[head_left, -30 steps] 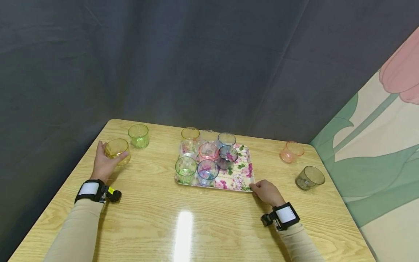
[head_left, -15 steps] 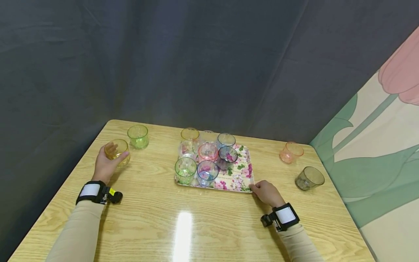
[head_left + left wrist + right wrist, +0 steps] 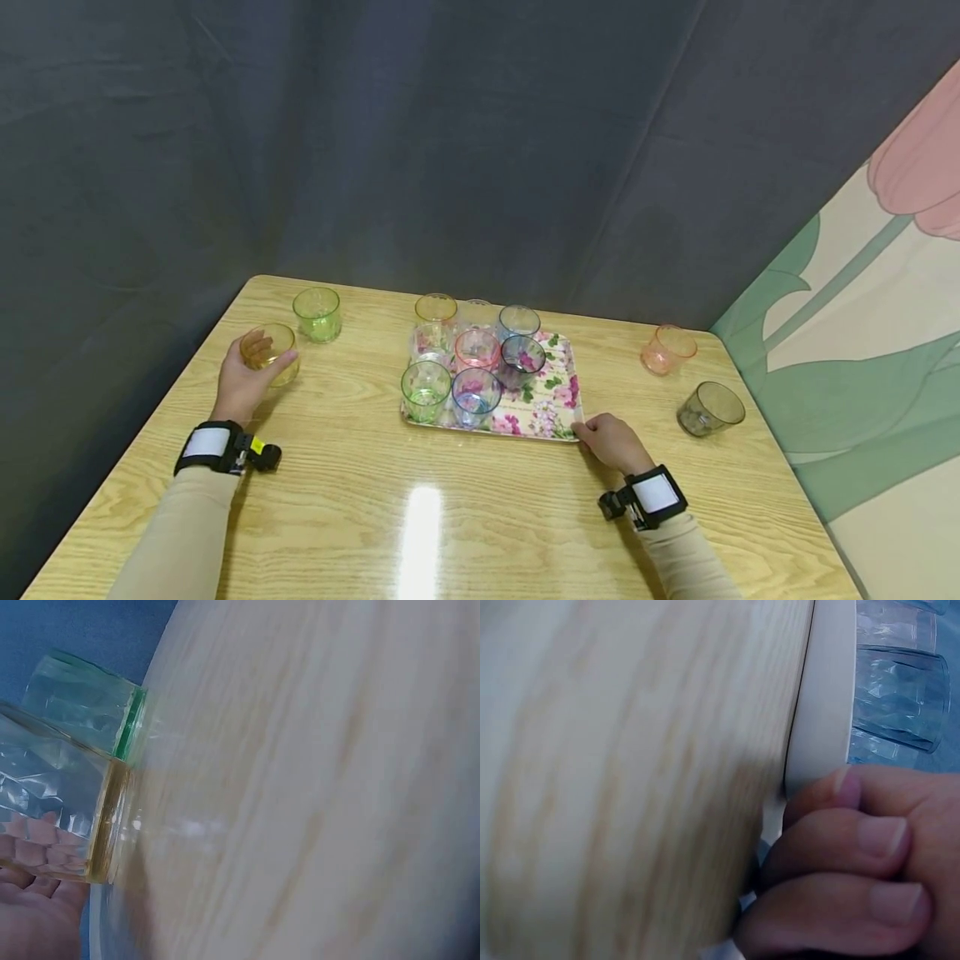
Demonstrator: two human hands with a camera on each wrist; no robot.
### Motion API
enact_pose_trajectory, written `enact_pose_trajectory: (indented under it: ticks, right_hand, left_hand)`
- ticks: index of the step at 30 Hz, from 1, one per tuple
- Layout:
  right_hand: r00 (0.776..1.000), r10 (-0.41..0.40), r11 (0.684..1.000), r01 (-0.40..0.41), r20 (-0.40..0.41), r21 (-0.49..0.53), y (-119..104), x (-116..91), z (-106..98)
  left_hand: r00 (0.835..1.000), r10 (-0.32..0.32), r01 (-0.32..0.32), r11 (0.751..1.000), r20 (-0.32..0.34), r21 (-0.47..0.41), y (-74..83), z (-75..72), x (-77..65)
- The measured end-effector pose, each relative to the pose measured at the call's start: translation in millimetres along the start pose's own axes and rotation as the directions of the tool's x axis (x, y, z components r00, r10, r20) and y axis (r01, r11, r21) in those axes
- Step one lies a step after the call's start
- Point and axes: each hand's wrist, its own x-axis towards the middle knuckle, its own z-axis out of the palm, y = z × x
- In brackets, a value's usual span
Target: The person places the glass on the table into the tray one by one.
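Note:
At the table's left side my left hand [image 3: 243,379] holds a clear yellow cup [image 3: 282,371], thumb along its near side and fingers behind it, visible through the wall. In the left wrist view the yellow cup [image 3: 45,780] stands upright with fingers [image 3: 37,847] showing through it. Just behind it is a green cup [image 3: 318,317]. My right hand [image 3: 615,442] pinches the near right corner of a flowered tray [image 3: 551,408]. The right wrist view has curled fingers [image 3: 832,847] at the tray's pale side [image 3: 825,697]. Several coloured cups stand on the tray's left and middle, among them a blue one [image 3: 475,408].
Toward the right edge of the wooden table [image 3: 337,517] lie a pink cup [image 3: 666,350], tilted, and a smoky brown cup [image 3: 708,410]. A dark curtain [image 3: 480,150] hangs behind the table, and a tulip-patterned cloth [image 3: 870,358] covers the right side.
My left hand's fingers have shifted behind the yellow cup, and the cup sits slightly closer to me. My right hand and the tray look unmoved.

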Motion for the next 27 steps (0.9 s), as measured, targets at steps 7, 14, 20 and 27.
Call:
enact_pose_trajectory:
  ticks: [7,14,20,27]
  right_hand:
    - [1.0,-0.007,1.0,0.007,0.007,-0.002,-2,0,-2]
    - [1.0,0.006,1.0,-0.006,0.004,0.002,-2,0,-1]
    - [1.0,0.001,1.0,-0.001,0.013,0.008,-2,0,0]
    - [1.0,0.011,1.0,-0.011,0.009,0.019,-1,-2,0]
  left_hand:
    - [0.999,0.014,-0.016,0.999,0.038,0.049,13.8,0.8,-16.7]
    - [0.988,0.09,-0.098,0.994,0.129,0.057,31.7,4.4,-29.3]
    - [0.973,0.134,-0.15,0.986,0.185,0.074,41.2,11.6,-42.1]
    - [0.957,0.151,-0.17,0.984,0.246,0.057,52.8,21.7,-59.8]
